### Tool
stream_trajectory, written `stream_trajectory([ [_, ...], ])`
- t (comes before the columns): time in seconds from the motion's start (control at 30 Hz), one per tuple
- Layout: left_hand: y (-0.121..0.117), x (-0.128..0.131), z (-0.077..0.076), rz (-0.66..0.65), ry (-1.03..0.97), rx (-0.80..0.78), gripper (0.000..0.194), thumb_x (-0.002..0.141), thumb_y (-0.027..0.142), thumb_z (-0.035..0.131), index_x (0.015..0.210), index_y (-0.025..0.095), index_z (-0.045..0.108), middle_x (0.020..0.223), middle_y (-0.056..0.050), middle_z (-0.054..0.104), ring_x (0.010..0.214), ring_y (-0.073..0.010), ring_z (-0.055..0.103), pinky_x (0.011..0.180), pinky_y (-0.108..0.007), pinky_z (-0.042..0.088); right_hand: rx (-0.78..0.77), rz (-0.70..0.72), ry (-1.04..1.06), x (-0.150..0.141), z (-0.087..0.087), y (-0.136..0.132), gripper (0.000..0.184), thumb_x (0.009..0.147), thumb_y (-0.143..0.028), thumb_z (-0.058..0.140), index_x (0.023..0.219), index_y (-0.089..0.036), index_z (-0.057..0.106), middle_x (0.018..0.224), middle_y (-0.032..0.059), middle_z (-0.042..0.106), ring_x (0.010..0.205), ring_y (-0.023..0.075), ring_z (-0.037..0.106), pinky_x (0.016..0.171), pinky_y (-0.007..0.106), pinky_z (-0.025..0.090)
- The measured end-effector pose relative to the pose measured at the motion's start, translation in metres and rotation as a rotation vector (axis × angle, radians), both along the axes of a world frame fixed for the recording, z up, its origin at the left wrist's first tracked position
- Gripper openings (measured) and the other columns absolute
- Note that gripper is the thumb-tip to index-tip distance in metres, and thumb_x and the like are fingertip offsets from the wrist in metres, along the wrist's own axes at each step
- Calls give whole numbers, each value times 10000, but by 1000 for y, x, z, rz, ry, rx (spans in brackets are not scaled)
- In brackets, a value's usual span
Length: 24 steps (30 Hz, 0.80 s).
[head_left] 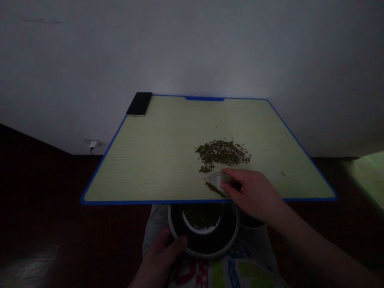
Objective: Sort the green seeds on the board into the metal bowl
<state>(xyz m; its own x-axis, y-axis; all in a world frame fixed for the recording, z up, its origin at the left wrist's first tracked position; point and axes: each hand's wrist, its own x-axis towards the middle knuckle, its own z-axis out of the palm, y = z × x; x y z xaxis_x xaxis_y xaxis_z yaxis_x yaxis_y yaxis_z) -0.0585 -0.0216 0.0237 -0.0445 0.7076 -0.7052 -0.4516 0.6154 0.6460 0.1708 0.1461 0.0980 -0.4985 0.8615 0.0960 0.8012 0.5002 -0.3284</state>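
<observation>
My right hand [253, 192] grips a pale, curved piece with a patterned rim [215, 179], its kind unclear, held low at the near edge of the table [150, 160]. A thin line of small greenish-brown beans or seeds [215, 189] lies against that piece's near side. Just beyond it, a larger scatter of the same seeds [222, 153] spreads over the tabletop. Below the edge, my left hand [168, 248] clasps the left rim of a dark, round bowl [207, 244] on my lap, thumb over the rim. More seeds [202, 216] lie inside that bowl.
A black phone [139, 104] lies at the table's far left corner. The tabletop has a blue border and stands close to a pale wall [192, 48]. Partly hidden under my right forearm is another dark container [253, 222]. A plug [93, 144] sits in the wall at left.
</observation>
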Motion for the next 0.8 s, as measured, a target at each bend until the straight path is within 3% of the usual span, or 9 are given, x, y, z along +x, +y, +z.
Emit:
stream_trajectory([
  [0.47, 2, 0, 9, 7, -62, 12, 452, 621, 528, 999, 908, 211, 850, 927, -94, 906, 906, -342, 827, 996, -487, 602, -114, 70, 88, -7, -1, -13, 375, 962, -274, 651, 1277, -146, 809, 1114, 147, 852, 937, 297, 829, 862, 435, 676],
  [0.8, 3, -4, 7, -51, -6, 51, 511, 637, 550, 993, 963, 177, 870, 914, -117, 898, 893, -325, 817, 982, -460, 607, -130, 149, 186, -2, 2, -16, 373, 950, -200, 659, 1292, -166, 805, 1043, 99, 866, 878, 234, 828, 806, 336, 670],
])
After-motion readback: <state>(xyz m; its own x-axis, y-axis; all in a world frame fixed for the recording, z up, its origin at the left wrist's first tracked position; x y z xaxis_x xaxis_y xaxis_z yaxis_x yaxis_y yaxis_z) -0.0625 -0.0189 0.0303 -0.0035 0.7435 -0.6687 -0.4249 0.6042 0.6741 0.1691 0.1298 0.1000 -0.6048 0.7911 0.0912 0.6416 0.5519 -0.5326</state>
